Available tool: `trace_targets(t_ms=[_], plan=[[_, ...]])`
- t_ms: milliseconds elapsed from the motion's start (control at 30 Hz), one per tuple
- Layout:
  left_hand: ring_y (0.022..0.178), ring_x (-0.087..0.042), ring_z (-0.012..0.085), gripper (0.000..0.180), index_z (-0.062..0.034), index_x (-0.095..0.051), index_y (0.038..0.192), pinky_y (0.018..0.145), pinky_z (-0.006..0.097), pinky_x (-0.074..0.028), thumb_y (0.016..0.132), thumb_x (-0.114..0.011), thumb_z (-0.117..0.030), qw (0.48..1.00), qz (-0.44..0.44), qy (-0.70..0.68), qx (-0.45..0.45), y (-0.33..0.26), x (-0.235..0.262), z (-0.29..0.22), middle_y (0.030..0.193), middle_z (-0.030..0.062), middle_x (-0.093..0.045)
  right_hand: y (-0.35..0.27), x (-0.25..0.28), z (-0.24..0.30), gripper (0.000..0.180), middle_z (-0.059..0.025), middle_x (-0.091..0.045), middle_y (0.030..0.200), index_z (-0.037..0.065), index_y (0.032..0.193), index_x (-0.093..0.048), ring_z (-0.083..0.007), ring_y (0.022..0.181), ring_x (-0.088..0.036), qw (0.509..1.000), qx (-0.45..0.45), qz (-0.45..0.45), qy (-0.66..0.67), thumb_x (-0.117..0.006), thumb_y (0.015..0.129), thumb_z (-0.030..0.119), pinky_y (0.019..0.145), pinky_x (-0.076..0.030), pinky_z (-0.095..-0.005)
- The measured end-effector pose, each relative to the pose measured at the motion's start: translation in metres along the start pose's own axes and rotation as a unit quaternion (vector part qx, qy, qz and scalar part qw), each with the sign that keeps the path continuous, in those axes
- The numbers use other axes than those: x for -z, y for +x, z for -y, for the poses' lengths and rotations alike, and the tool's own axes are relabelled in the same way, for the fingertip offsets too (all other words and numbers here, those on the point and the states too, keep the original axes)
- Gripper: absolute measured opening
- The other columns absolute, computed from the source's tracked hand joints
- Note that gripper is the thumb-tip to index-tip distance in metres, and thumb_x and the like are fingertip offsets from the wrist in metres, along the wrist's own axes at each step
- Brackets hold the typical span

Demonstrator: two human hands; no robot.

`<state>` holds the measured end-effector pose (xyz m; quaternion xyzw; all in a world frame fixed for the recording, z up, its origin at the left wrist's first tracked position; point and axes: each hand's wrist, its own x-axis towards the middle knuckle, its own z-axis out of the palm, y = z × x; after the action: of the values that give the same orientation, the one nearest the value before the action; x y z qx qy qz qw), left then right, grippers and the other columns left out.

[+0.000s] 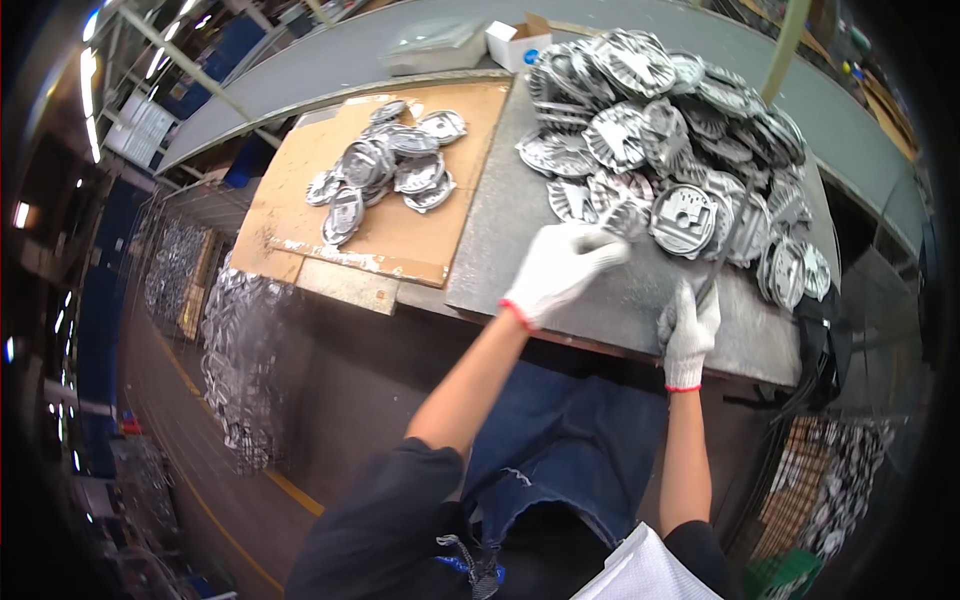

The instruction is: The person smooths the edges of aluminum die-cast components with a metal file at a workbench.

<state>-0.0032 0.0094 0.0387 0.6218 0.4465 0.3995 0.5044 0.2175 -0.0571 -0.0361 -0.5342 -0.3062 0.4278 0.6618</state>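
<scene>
Far left, below the worktop: wire cages hold stacked grey castings; out of reach, not in play.

On the brown board lies a small pile of round metal castings, spread loosely and well apart from my hands.

My left hand, in a white knit glove, is over the grey plate of the worktop. Its grip is closed on one round casting at the near edge of the big heap; the part is tilted, its lower rim half hidden by my fingers.

My right hand, also gloved, is at the front edge of the worktop, clenched on a thin dark tool whose shaft runs up towards the heap. The tip's shape is too blurred to tell.

Right of that: the big heap of castings, overlapping, some on edge.

Judgement: hold the casting by its rim, not its face, so the tool reaches the edge cleanly. Lift it clear of its neighbours first, as the heap looks ready to slide. Keep the tool stroke directed away from the left fingers.
</scene>
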Motion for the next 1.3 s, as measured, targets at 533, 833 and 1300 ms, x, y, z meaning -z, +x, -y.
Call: trace_targets(t_ms=[533, 833, 1300], plan=[[0.115, -0.076, 0.0221, 0.018, -0.0053, -0.089, 0.103, 0.098, 0.035, -0.06, 0.095, -0.086, -0.021, 0.971, -0.045, 0.234, 0.015, -0.096, 0.07, 0.006, 0.129, 0.0136, -0.079, 0.002, 0.005, 0.001, 0.016, 0.0038, -0.053, 0.064, 0.011, 0.109, -0.058, -0.0063, 0.044, -0.045, 0.998, 0.006, 0.03, -0.053, -0.073, 0.11, 0.017, 0.041, -0.032, -0.0267], [0.09, -0.078, 0.0173, 0.03, 0.004, -0.085, 0.106, 0.087, 0.032, -0.059, 0.097, -0.086, -0.025, 0.937, -0.25, 0.24, 0.037, -0.047, 0.044, 0.051, 0.102, 0.0117, -0.084, -0.004, -0.004, 0.01, 0.02, 0.0036, -0.057, 0.069, 0.01, 0.106, -0.059, -0.0053, 0.05, -0.051, 0.995, -0.018, 0.039, -0.088, -0.077, 0.108, 0.017, 0.045, -0.038, -0.0255], [0.093, -0.079, 0.0269, 0.031, -0.0017, -0.086, 0.099, 0.088, 0.041, -0.06, 0.096, -0.085, -0.032, 0.89, -0.298, 0.332, 0.09, -0.036, 0.028, 0.042, 0.107, 0.012, -0.081, -0.004, -0.003, 0.011, 0.021, 0.0046, -0.058, 0.08, 0.008, 0.11, -0.061, -0.0024, 0.062, -0.05, 0.994, -0.02, 0.055, -0.095, -0.08, 0.106, 0.016, 0.054, -0.041, -0.0244]])
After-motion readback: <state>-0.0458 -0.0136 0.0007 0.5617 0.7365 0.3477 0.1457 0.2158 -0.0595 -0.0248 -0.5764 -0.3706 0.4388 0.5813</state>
